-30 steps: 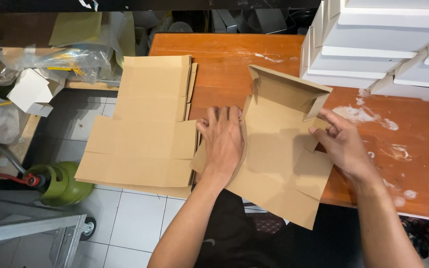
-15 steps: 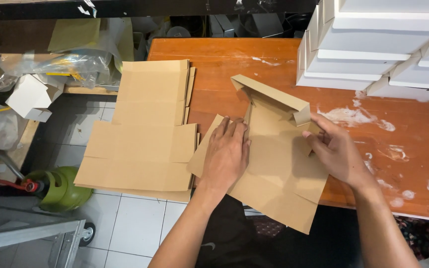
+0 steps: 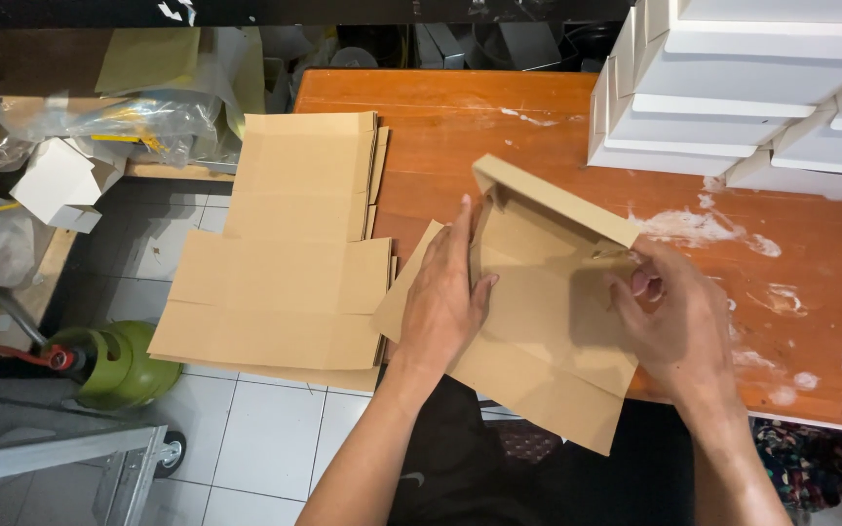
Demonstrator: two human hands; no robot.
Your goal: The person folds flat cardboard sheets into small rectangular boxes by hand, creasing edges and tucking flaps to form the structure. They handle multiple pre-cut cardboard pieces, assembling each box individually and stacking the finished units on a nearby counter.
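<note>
Indoors, orange wooden table (image 3: 460,117), white tiled floor (image 3: 275,438), both hands (image 3: 445,297) open, flat on cardboard box blank (image 3: 548,321)

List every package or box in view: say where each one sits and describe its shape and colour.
Half-folded box: brown cardboard, under both hands at the table's near edge, back wall raised.
Flat blanks: brown cardboard stack, overhanging the table's left edge.
White boxes: shallow rectangular, stacked at the far right.
Small white box: on the left shelf.

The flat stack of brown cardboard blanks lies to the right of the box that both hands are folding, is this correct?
Not quite. The head view shows the stack of cardboard blanks to the left of the half-folded box, beside the left hand. Both hands, the right hand too, are on the box.
</note>
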